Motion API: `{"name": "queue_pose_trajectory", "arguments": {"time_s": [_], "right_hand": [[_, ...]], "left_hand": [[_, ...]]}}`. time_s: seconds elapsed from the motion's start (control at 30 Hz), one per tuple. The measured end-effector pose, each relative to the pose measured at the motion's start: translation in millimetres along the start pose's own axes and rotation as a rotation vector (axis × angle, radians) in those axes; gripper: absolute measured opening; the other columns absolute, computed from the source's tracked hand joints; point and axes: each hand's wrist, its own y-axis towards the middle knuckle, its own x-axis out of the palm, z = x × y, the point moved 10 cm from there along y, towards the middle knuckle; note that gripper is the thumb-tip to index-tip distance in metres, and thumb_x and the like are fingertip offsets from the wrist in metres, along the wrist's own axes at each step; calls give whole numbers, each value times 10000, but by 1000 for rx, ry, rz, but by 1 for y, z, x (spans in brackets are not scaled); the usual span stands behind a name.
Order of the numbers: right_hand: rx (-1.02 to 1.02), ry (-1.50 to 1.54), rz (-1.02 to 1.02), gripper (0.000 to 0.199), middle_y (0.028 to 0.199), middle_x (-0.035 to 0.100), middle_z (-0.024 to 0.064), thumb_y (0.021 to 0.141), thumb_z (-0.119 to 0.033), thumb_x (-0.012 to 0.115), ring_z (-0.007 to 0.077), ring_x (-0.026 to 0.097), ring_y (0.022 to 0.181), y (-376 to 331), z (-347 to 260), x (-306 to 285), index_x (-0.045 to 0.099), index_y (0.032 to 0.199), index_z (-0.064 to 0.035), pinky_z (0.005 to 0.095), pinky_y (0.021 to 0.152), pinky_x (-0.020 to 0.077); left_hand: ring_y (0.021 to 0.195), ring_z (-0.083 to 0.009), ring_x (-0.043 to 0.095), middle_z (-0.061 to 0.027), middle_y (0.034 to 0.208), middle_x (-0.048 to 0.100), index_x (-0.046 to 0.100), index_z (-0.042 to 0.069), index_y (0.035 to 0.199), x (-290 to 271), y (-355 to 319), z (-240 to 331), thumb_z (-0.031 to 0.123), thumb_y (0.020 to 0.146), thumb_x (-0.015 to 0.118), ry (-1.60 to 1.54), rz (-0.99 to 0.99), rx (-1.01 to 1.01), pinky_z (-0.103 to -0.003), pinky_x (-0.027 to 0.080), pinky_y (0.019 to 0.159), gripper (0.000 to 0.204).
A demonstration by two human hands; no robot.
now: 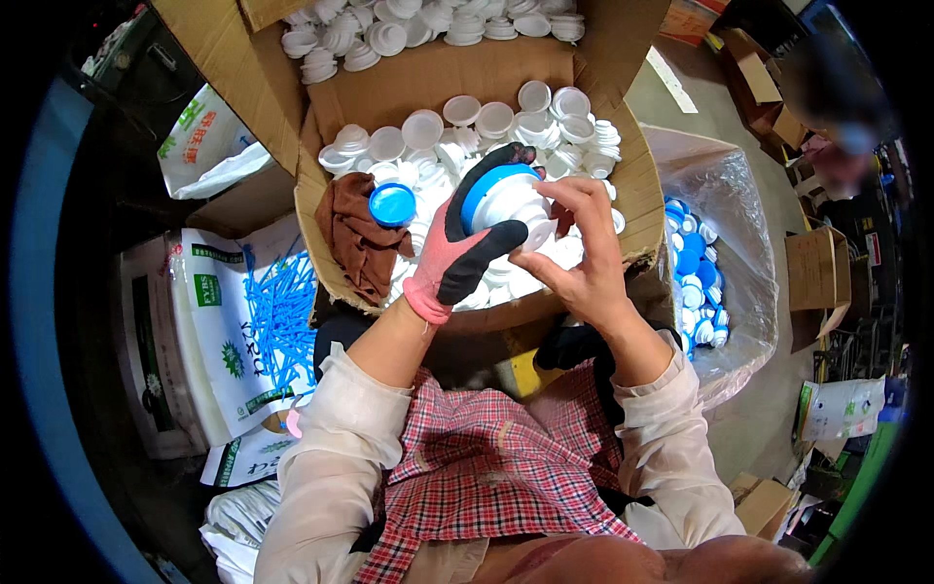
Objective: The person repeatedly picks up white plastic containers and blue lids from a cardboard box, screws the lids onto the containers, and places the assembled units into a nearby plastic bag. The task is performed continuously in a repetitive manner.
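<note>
My left hand [455,255], in a pink and black glove, is closed around a white plastic cap with a blue rim [513,208], held tilted over the box. With thumb and fingers, my bare right hand [593,263] grips the cap's white stepped part from the other side. Below lie many loose white caps [422,129] in an open cardboard box [642,209]. A round blue cap [392,204] rests at the left among them, beside a crumpled brown cloth [358,234] that hangs over the box's edge.
On the right stands a bag-lined bin [739,282] with blue-and-white caps [693,263]. Thin blue plastic strips [282,307] lie on a printed white sack [219,336] to the left. More white caps [387,39] fill the space behind. Cartons [817,273] stand farther right.
</note>
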Motion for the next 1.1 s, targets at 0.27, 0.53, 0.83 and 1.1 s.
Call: {"name": "queue_pose_trajectory", "arguments": {"time_s": [0.27, 0.53, 0.83, 1.1], "right_hand": [[239, 366, 212, 493, 1141, 532, 99, 905, -323, 618, 210, 555, 1018, -9, 33, -17, 498, 1276, -20, 307, 891, 429], [580, 485, 358, 570, 782, 526, 20, 1010, -503, 364, 100, 440, 746, -20, 77, -4, 570, 820, -7, 256, 709, 378], [659, 490, 295, 613, 692, 518, -19, 1001, -539, 356, 86, 431, 671, -16, 88, 13, 603, 727, -49, 240, 659, 363], [696, 991, -15, 305, 1062, 647, 90, 947, -209, 590, 155, 624, 922, -16, 88, 32, 616, 1153, 15, 305, 798, 538]], "left_hand": [[1181, -167, 518, -107, 1304, 563, 474, 12, 1363, 9, -2, 7, 144, 792, 734, 185, 33, 50, -302, 381, 1024, 641], [1328, -333, 403, -203, 1418, 424, 409, 17, 1387, 26, -16, -24, 84, 722, 687, 634, -7, 125, -373, 302, 1098, 724], [1218, -333, 505, -212, 1309, 521, 431, -13, 1353, 12, -20, -29, 88, 762, 640, 718, 82, 164, -379, 368, 1045, 635], [1276, -272, 472, -131, 1363, 507, 455, -6, 1349, -15, 11, -44, 217, 892, 568, -641, 74, -177, -395, 382, 1075, 520]]}}
